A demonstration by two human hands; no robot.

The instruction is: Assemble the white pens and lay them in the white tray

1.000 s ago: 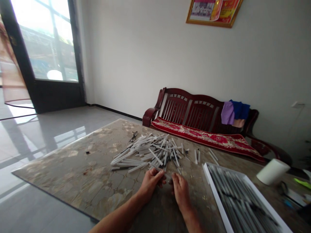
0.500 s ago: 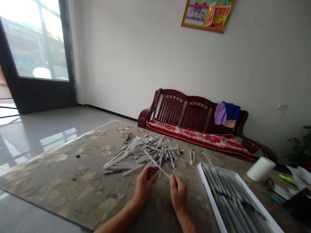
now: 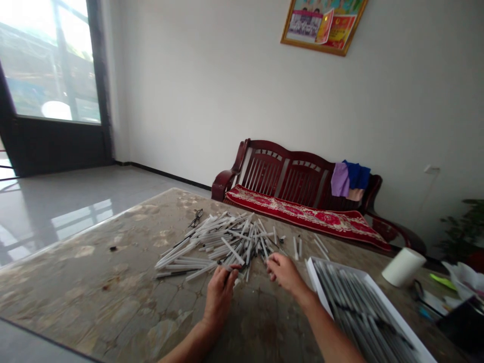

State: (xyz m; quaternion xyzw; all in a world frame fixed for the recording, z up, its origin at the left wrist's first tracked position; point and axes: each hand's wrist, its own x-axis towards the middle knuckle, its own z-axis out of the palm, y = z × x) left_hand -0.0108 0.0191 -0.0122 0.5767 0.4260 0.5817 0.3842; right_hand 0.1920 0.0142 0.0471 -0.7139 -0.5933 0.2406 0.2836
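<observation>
A heap of thin white tubes [image 3: 212, 232], with dark slim pieces among them, lies on the patterned table [image 3: 143, 312]. My left hand [image 3: 220, 292] is at the heap's near edge, fingers closed around the lower end of a white tube [image 3: 232, 251] that slants up to the left. Just right of the heap, my right hand [image 3: 283, 273] is closed in a pinch. Whatever its fingertips hold is too small and blurred to name. By my right forearm stands a white open box [image 3: 313, 275] full of grey, slim tube-like sticks [image 3: 363, 307].
A few loose tubes [image 3: 298, 247] lie beyond my right hand. Eyeglasses [image 3: 196, 218] rest behind the heap. A white roll [image 3: 403, 267] and assorted items occupy the table's right end. A red wooden bench [image 3: 302, 176] stands behind the table.
Earlier both hands were at a white tube, the right at its lower end. My right hand has come away from it, shifting slightly up and right; my left hand now holds the tube.
</observation>
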